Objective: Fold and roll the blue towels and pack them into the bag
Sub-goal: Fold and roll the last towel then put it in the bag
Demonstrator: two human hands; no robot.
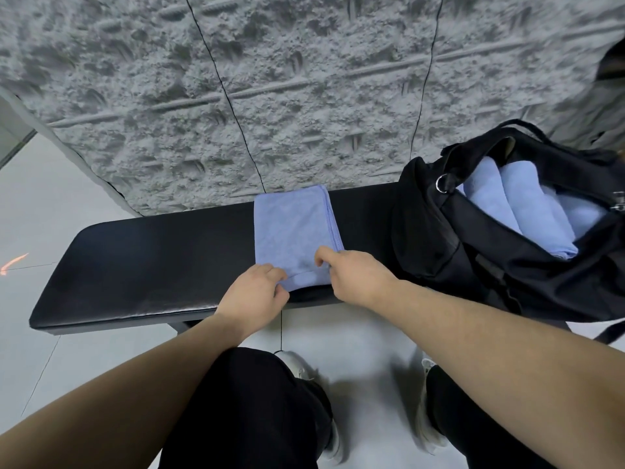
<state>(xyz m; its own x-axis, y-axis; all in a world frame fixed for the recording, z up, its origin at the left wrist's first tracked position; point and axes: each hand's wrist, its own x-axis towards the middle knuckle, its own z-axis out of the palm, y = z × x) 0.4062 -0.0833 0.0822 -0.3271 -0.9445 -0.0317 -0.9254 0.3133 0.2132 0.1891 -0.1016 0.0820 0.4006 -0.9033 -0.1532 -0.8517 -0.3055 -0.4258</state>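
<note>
Towel (292,231): folded on worktop (142,262), soft and floppy
Hands: left (253,289) and right (355,275) both pinched its near edge
Grab: near corners
Bag (473,265): held rolled ones

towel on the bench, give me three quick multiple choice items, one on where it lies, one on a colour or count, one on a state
1. Where does the folded towel lie?
A. on the bench, left of the bag
B. on the floor
C. inside the bag

2. How many rolled towels show in the bag's opening?
A. none
B. at least two
C. exactly one

3. What are the hands doing?
A. both hang idle
B. both pinch the towel's near edge
C. one holds the bag

Answers: 1 A, it lies flat on the black bench beside the bag. 2 B, two clear light blue rolls show. 3 B, left hand and right hand grip the near edge.
</note>
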